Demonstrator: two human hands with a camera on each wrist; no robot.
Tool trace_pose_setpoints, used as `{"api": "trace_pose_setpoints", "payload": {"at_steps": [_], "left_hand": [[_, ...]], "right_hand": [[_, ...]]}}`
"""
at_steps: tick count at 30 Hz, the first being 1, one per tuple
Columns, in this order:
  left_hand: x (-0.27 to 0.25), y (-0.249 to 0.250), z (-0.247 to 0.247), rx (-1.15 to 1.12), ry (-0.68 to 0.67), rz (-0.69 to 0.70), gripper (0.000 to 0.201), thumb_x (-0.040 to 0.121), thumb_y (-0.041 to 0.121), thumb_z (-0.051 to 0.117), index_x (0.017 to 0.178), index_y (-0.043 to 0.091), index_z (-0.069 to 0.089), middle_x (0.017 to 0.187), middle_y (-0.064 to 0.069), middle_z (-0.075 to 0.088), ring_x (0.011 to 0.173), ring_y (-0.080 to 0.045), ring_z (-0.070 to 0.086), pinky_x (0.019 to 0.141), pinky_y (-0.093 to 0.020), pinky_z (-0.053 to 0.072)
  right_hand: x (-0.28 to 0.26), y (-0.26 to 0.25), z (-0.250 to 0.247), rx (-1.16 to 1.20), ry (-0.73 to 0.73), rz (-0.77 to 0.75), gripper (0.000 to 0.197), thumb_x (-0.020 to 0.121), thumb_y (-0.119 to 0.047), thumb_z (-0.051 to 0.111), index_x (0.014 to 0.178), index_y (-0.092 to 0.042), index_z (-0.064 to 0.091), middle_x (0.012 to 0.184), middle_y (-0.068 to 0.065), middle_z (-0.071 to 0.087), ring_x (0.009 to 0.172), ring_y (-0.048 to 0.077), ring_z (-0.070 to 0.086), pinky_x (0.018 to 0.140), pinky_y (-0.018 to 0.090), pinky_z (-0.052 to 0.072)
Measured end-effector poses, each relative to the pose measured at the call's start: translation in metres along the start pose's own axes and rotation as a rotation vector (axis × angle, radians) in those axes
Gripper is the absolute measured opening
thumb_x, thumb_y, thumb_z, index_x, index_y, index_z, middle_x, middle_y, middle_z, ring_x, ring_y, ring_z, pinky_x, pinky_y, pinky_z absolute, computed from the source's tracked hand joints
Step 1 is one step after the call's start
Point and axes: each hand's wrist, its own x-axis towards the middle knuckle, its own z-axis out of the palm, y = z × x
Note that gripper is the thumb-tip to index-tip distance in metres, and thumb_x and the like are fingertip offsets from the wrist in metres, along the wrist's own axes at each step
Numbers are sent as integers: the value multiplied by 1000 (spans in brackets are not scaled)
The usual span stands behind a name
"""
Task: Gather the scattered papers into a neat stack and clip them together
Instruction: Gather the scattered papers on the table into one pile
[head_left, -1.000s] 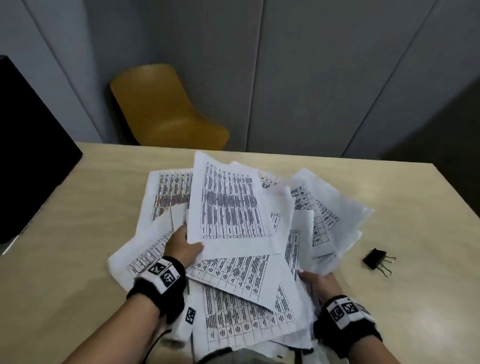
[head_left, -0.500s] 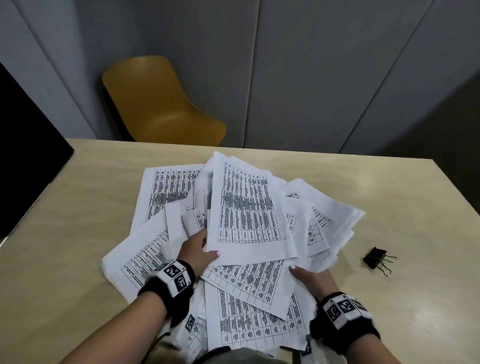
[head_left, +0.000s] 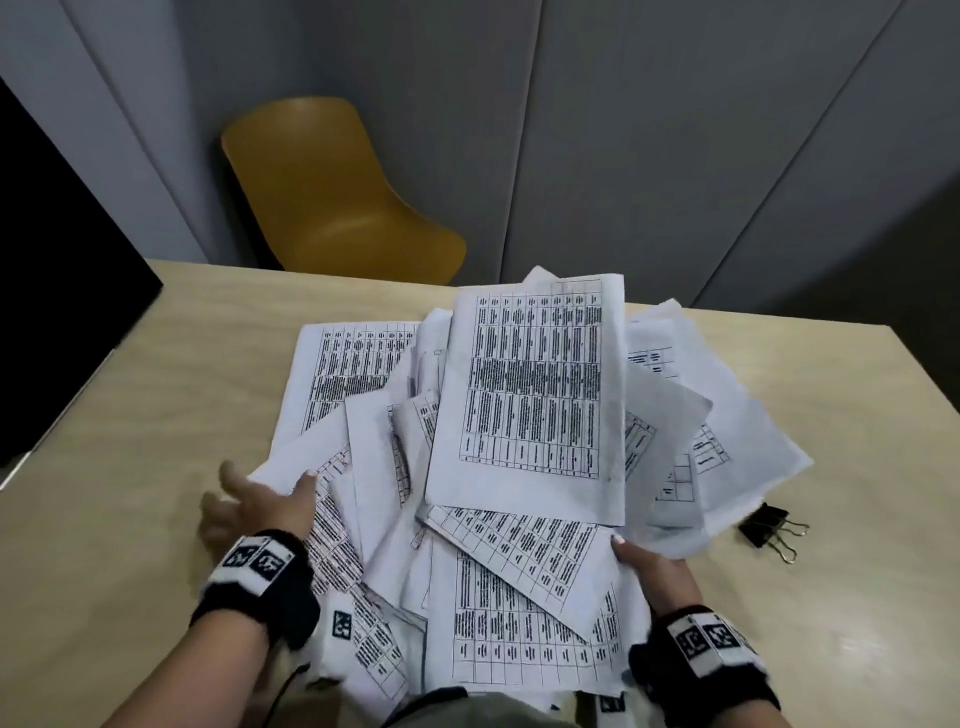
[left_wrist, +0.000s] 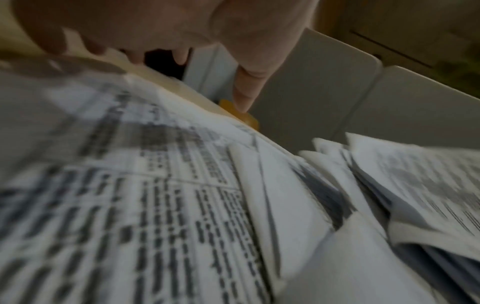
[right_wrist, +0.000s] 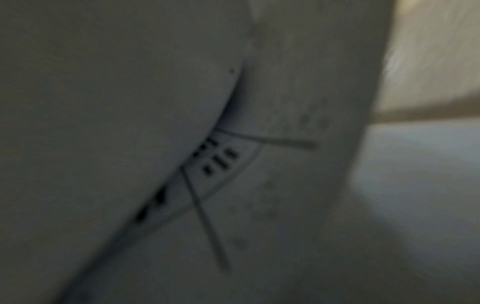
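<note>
A: Since half a second back, left hand (head_left: 254, 506) has slid out to the pile's left edge; the top sheet (head_left: 535, 384) now stands steeper toward the far side.

B: Grip state, left?

A: Released. Fingers spread, thumb tip against the edge of the papers (head_left: 363, 519); nothing pinched. Left wrist view agrees: fingers loose above the print. Placed there, I judge, to sweep the outlying sheets inward.

B: Right?

A: Right hand (head_left: 649, 566) is tucked under the pile's right side, thumb on top, fingers hidden by paper. Probably bracing the heap so it gathers against it. Whether it clasps sheets I cannot tell; the right wrist view is dark, only paper close up.

B: Where is the stack?

A: Not a stack yet. A loose, fanned heap mid-worktop (head_left: 130, 415), nearest sheets hanging toward the person.

B: Clip?

A: Binder clip (head_left: 766, 527) lies on the worktop just beside the heap's right corner, untouched. Yellow chair (head_left: 332, 197) beyond.
</note>
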Motion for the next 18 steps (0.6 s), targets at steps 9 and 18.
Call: {"api": "trace_pose_setpoints", "payload": {"at_steps": [9,18], "left_hand": [[12,-8,9,-424,-126,-127,96,61,18,78,140,13,25,136,-21,47,118,-37,52,101,-45,43],[-20,6,21,-464,-41,175,57,71,8,74,122,9,49,103,-1,60,91,-19,58,83,-27,42]], "right_hand": [[5,4,5,40,-1,-20,32,76,0,66,105,11,62,103,23,67,93,36,65,91,49,49],[8,5,4,6,9,-32,33,73,-3,70,103,11,64,100,22,69,88,34,67,87,45,51]]}}
